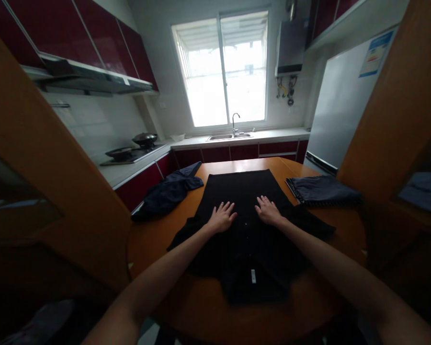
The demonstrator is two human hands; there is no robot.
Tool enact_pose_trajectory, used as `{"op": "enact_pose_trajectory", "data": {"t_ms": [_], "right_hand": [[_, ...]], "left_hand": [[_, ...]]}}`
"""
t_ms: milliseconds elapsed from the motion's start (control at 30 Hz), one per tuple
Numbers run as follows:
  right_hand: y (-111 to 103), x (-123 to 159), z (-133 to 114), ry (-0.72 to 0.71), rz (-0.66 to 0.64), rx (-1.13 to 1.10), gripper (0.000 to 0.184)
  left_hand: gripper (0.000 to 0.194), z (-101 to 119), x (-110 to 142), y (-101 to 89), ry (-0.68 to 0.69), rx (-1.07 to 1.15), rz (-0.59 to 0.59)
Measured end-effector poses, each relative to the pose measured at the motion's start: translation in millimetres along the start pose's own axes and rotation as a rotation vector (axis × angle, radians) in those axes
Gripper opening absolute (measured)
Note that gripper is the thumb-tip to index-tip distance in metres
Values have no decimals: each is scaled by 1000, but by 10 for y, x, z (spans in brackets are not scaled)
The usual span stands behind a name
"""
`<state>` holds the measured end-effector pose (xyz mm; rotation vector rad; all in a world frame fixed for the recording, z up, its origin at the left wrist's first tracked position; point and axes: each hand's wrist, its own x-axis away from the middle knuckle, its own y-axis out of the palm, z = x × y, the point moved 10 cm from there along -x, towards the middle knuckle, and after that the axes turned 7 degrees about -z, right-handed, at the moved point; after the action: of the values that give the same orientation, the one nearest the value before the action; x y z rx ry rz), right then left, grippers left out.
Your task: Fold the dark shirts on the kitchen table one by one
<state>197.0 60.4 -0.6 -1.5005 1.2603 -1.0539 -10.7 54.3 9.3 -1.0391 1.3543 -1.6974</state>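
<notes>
A black short-sleeved shirt [240,191] lies spread flat on the wooden table, its collar and white label toward me and its hem at the far side. Small buttons run down its middle. On the left half of the shirt, my left hand [221,217] rests flat with the fingers spread. My right hand [268,211] lies on the right half in the same way, palm down and fingers stretched out. Neither hand grips the cloth. Both sleeves of the shirt stick out to the sides.
A crumpled dark blue garment [172,189] lies at the table's left edge. Folded dark clothes [323,189] are stacked on the right. Beyond the round table [233,166] stand a counter with a sink [232,136], a stove with pans [144,139] and a fridge [337,105].
</notes>
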Motion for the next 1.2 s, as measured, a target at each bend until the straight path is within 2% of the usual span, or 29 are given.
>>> {"op": "enact_pose_trajectory", "data": {"t_ms": [33,100,200,267,300,367,467,533,600,767,967,1200], "right_hand": [[59,31,-27,-10,-16,-1,66],[103,95,60,9,-11,22,66],[49,165,341,103,3,44,66],[-3,180,419,169,-18,35,67],[-18,177,382,188,-34,19,67],[-22,154,131,161,-56,-26,67],[63,124,-519,-30,-67,-71,64],[162,149,-884,-152,-66,-63,61],[239,190,-1067,-210,-46,-46,59],[284,234,-1041,-210,-10,-40,57],[264,225,-1027,-223,2,-45,57],[292,217,-1006,-225,5,-48,56]], "left_hand": [[68,21,52,57,0,10,-11],[71,-80,157,107,-59,13,-4],[73,-371,295,62,-198,14,29],[74,-465,350,30,-259,37,30],[73,-443,361,16,-257,47,36],[69,-256,356,3,-169,45,56],[64,85,355,70,2,12,63],[64,161,368,141,37,10,47],[65,150,388,178,47,24,38],[63,98,444,141,77,59,12],[63,140,527,67,83,55,-14],[66,50,568,101,-14,55,-7]]}}
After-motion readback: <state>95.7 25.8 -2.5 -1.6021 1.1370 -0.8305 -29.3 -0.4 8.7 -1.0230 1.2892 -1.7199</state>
